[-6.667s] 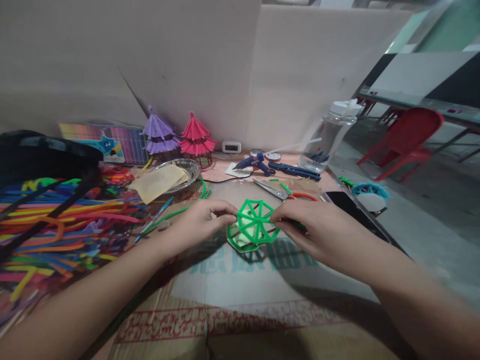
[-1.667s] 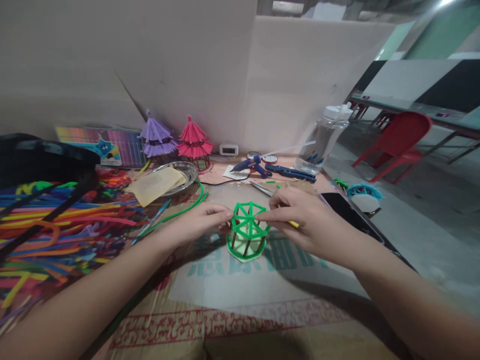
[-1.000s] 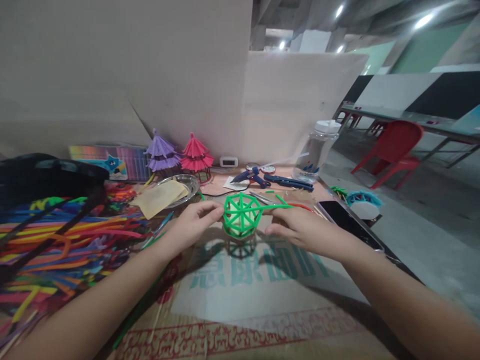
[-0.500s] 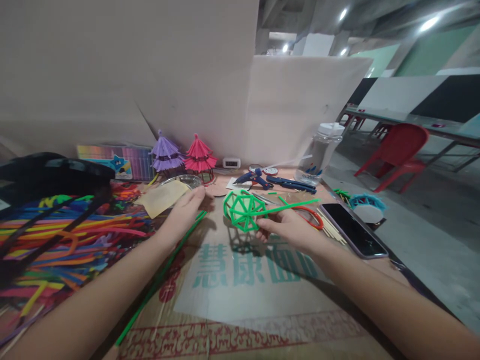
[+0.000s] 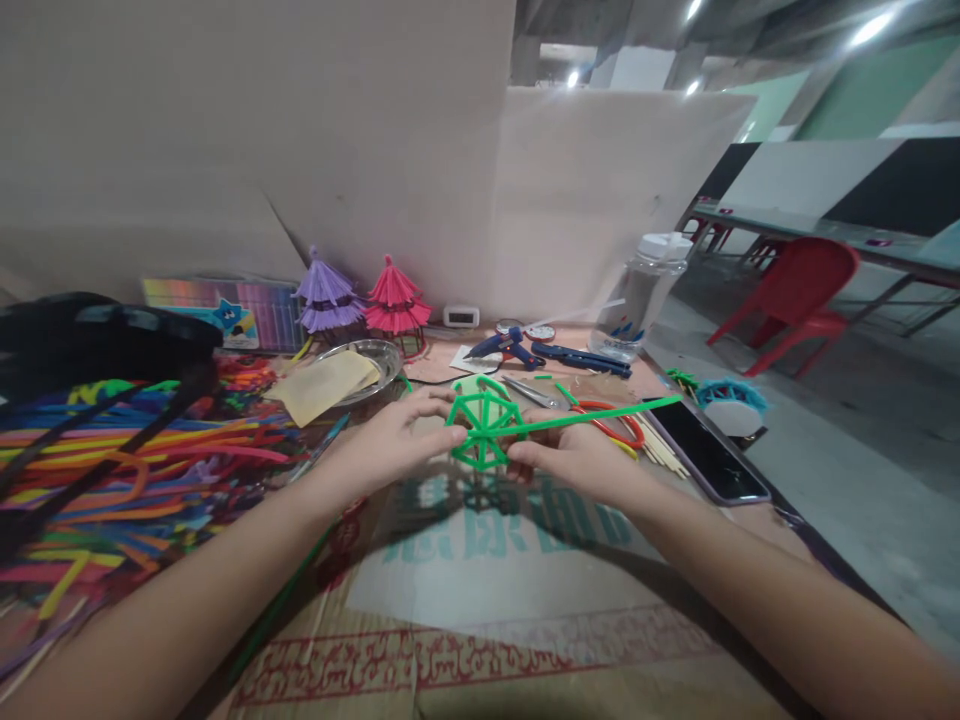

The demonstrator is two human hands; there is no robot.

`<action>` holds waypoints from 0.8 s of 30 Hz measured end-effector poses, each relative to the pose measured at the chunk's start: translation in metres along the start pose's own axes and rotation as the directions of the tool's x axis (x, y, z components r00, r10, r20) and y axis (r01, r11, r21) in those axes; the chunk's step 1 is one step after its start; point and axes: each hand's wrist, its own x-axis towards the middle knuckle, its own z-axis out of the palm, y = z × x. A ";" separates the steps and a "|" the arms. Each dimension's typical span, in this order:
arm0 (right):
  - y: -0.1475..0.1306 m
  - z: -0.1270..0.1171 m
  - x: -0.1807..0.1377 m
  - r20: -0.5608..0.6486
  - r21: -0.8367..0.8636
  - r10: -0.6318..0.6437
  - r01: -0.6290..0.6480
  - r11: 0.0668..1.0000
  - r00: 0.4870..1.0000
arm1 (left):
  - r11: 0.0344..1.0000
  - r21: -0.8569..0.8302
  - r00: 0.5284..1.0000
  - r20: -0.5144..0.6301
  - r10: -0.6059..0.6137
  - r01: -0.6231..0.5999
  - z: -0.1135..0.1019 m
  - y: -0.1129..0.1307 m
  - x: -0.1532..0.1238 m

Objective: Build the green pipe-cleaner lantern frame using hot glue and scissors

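Both hands hold a green frame (image 5: 484, 430) of fuzzy wire, shaped like a small wheel with spokes, just above the cardboard sheet (image 5: 480, 600) that covers the table. The left hand (image 5: 397, 445) pinches the frame's left rim with thumb and fingers closed on it; the right hand (image 5: 574, 460) grips it from the right and below. A long green stem (image 5: 600, 415) sticks out from the frame toward the right, passing over the red-handled scissors (image 5: 607, 425) and ending near the phone (image 5: 705, 450).

Close behind the hands lie a metal dish (image 5: 367, 358) with a yellow cloth (image 5: 322, 385), a blue glue gun (image 5: 506, 345) and dark pliers (image 5: 585, 358). Farther back, against the cardboard wall (image 5: 375, 150), stand a purple paper tree (image 5: 324, 295) and a pink paper tree (image 5: 394, 298), with a clear water bottle (image 5: 645, 295) to their right. The left side is crowded by a heap of coloured fuzzy wires (image 5: 112, 450) and a black bag (image 5: 82, 335), which leave little room there.

The table's right edge runs just past the phone, where a teal-rimmed ring (image 5: 724, 400) sits at the brink. The open room is the flat printed cardboard in front of the hands, smooth and matte, bare down to the near edge. Beyond the table stands a red plastic chair (image 5: 795, 295).
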 end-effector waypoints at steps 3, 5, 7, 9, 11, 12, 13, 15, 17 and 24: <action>0.000 0.002 -0.003 -0.015 -0.064 -0.020 0.019 0.998 1.000 | 0.999 -0.040 0.999 0.032 -0.002 0.003 0.005 0.004 -0.002; 0.000 0.004 -0.005 -0.022 -0.108 -0.057 0.055 0.993 0.998 | 0.998 -0.060 0.999 0.031 -0.010 0.011 0.008 0.007 -0.003; -0.003 0.005 -0.006 -0.026 -0.157 -0.085 0.080 0.984 0.996 | 0.998 -0.055 1.000 0.016 -0.015 0.016 0.011 0.009 -0.004; -0.008 0.006 -0.008 -0.028 -0.194 -0.085 0.078 0.978 0.996 | 1.000 -0.028 1.000 -0.005 -0.011 0.010 0.013 0.010 -0.005; -0.013 0.007 -0.008 -0.027 -0.196 -0.065 0.059 0.979 0.998 | 1.000 -0.005 0.999 -0.032 -0.001 0.001 0.015 0.008 -0.005; -0.015 0.008 -0.009 -0.024 -0.182 -0.055 0.050 0.982 0.998 | 1.000 -0.005 0.999 -0.048 0.004 -0.004 0.017 0.007 -0.005; -0.015 0.009 -0.008 -0.021 -0.165 -0.048 0.044 0.985 0.999 | 1.000 -0.010 0.998 -0.061 0.007 -0.008 0.018 0.005 -0.005; -0.014 0.010 -0.008 -0.012 -0.134 -0.051 0.049 0.990 0.999 | 1.000 -0.021 0.997 -0.077 0.008 -0.010 0.020 0.001 -0.005; -0.008 0.010 -0.007 -0.009 -0.113 -0.070 0.069 0.991 0.997 | 0.999 -0.032 0.998 -0.063 0.002 -0.004 0.022 -0.002 -0.004; 0.010 0.010 -0.003 -0.026 -0.175 -0.142 0.135 0.975 0.990 | 0.999 -0.049 0.998 -0.070 0.004 -0.007 0.027 -0.001 -0.006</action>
